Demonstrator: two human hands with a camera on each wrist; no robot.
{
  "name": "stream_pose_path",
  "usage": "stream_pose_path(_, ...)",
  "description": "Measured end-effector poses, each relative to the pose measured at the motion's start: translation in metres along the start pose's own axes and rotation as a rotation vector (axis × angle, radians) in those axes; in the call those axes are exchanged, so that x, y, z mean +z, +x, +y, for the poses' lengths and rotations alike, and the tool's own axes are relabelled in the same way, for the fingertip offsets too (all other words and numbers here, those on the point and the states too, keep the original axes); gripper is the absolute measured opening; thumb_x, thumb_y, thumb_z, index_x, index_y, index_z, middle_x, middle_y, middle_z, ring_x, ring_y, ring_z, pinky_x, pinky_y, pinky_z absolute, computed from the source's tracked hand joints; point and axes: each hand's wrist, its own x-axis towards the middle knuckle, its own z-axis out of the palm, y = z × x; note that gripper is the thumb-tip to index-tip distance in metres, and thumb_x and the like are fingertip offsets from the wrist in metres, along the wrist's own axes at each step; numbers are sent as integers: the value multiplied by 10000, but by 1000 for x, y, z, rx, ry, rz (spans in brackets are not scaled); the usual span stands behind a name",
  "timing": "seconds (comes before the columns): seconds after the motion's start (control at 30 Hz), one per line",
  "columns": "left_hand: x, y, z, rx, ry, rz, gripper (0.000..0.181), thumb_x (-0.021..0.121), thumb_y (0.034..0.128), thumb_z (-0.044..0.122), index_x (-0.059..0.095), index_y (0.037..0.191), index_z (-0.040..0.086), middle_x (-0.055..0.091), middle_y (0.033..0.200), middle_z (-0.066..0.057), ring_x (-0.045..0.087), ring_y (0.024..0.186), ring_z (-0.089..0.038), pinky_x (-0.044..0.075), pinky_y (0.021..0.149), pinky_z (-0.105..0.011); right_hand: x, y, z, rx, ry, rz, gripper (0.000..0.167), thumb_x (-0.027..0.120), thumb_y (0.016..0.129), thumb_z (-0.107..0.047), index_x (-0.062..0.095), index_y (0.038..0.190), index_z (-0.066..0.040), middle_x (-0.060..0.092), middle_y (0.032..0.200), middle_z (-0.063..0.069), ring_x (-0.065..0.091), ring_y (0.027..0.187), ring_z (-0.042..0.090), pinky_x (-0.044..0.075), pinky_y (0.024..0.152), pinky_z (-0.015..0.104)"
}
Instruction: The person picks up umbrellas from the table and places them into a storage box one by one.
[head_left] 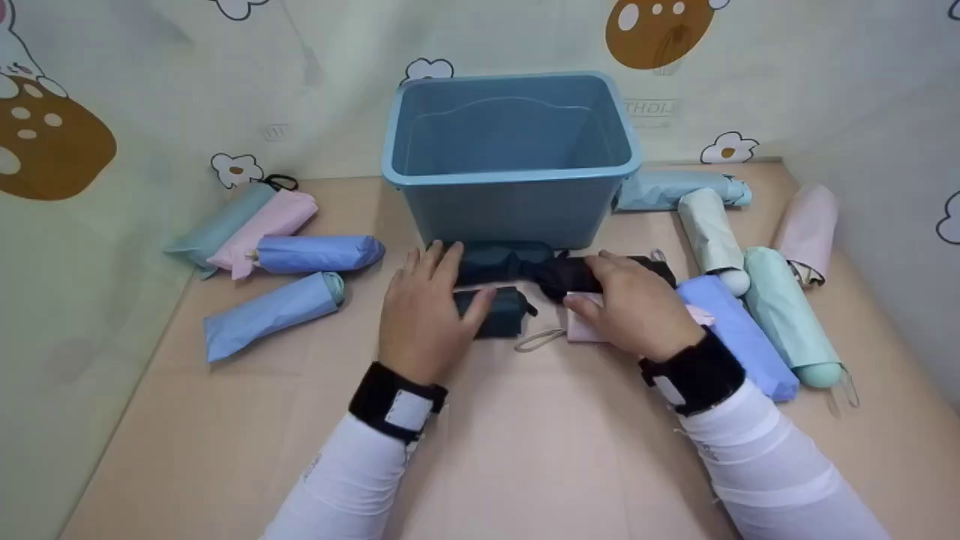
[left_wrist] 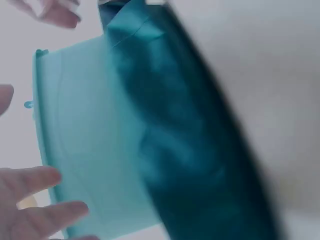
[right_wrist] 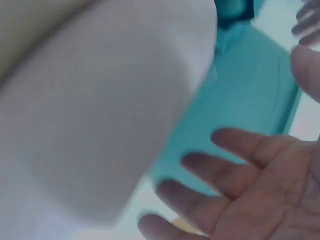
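Observation:
In the head view the left hand (head_left: 424,322) is over the left ends of two dark teal folded umbrellas, a longer one (head_left: 495,261) behind and a short one (head_left: 504,313) in front. The right hand (head_left: 641,307) lies over a black folded umbrella (head_left: 562,276) and a pink one (head_left: 583,319). In the left wrist view, the fingers (left_wrist: 45,220) are spread apart beside a large, close dark teal umbrella (left_wrist: 185,150). Slightly bent, separated fingers (right_wrist: 215,175) show in the right wrist view, near a pale blurred surface (right_wrist: 100,110). Contact under either palm is hidden.
A blue bin (head_left: 510,210) stands behind the hands. Several folded umbrellas lie at the left, among them a blue one (head_left: 319,253); several more lie at the right, including a periwinkle one (head_left: 739,337) near the right wrist and a mint one (head_left: 787,315).

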Motion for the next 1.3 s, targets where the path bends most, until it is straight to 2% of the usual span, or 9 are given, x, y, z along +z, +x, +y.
stream_pose_path(0.1,-13,5,-5,59,-60,121,603,638,1017,464,586,1489,92,628,1464,-168,600,1358,-368,469,1136,-547,-9,-9,14,2,-12,1,517,714,984,-362,661,1308,38,701,1290,265,667,1207,450,507,1025,605)
stream_pose_path(0.23,-37,20,-16,100,-73,203,569,682,1002,385,591,1479,86,631,1406,-175,623,1248,-368,492,1075,-536,-17,-24,36,3,-85,-38,499,783,918,-318,691,1258,36,751,1162,240,714,1079,426,542,926,591)
stream_pose_path(0.37,-57,44,-30,84,-61,181,614,702,988,381,551,1514,102,536,1496,-191,546,1316,-397,427,1113,-574,-18,-32,53,11,-114,-79,526,797,872,-262,673,1285,39,746,1165,235,708,1072,428,540,927,596)
stream_pose_path(0.53,-70,78,-44,45,-15,67,691,710,981,412,482,1569,128,392,1640,-175,345,1538,-395,286,1234,-624,-12,-29,59,-43,-160,-65,559,829,808,-178,658,1286,55,717,1191,260,679,1102,471,528,948,611)
stream_pose_path(0.8,-60,116,-55,90,110,-163,646,691,1002,440,539,1520,85,443,1636,-180,199,1626,-375,203,1277,-629,5,-20,60,-145,-236,-35,413,806,767,-63,654,1139,36,697,1045,240,672,978,460,527,874,622)
stream_pose_path(0.9,-56,126,-53,136,157,-170,567,701,1000,443,634,1395,42,582,1517,-183,299,1593,-363,276,1254,-611,8,-19,62,-159,-240,-33,335,757,791,-23,634,1099,19,681,1016,223,656,971,440,519,863,619)
stream_pose_path(1.03,-52,134,-46,172,188,-147,410,758,964,428,702,1080,39,739,1146,-194,607,1264,-386,477,1048,-544,8,-21,65,-181,-253,-19,274,689,829,8,619,1093,7,678,1033,221,641,966,441,505,842,620)
stream_pose_path(1.13,-48,137,-42,171,196,-134,368,792,940,405,682,967,55,730,965,-188,642,1011,-384,512,885,-518,9,-22,69,-202,-245,-11,270,679,839,13,620,1103,-5,685,1055,214,641,968,441,510,843,612)
stream_pose_path(1.3,-42,140,-38,182,220,-121,354,806,929,396,708,996,62,751,974,-177,644,972,-375,525,874,-513,-3,-26,67,-241,-195,2,351,718,849,-11,618,1184,-18,690,1110,174,648,1042,420,524,914,569)
